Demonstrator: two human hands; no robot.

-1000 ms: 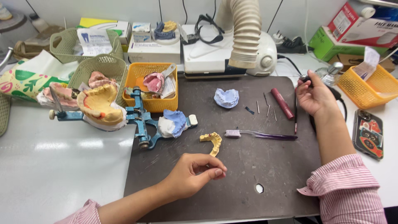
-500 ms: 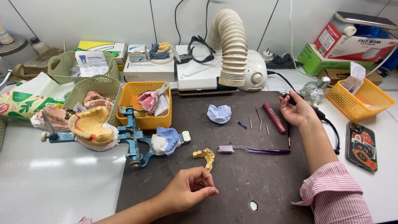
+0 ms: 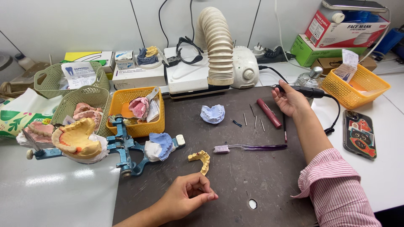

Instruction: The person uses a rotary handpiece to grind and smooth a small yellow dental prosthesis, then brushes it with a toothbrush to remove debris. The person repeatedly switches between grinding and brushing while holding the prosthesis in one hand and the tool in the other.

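A black handpiece (image 3: 304, 91) with a cord is gripped in the right hand (image 3: 290, 101), near the back right of the dark mat (image 3: 235, 176) laid on the surface. The left hand (image 3: 187, 197) is rested on the mat at the front, its fingers curled loosely inward with the tips drawn together; whether anything small is pinched there cannot be told. Just beyond that hand, a yellow arch of teeth (image 3: 201, 160) is seen lying on the mat, apart from the fingers. A purple toothbrush (image 3: 248, 147) is laid to the right of the arch, and a maroon pen-like tool (image 3: 269, 113) is placed near the right hand, beside several thin metal pins (image 3: 255, 121). A pale blue dental cast (image 3: 212, 113) is set further back. A blue metal frame holding casts (image 3: 122, 147) is stood at the mat's left edge.
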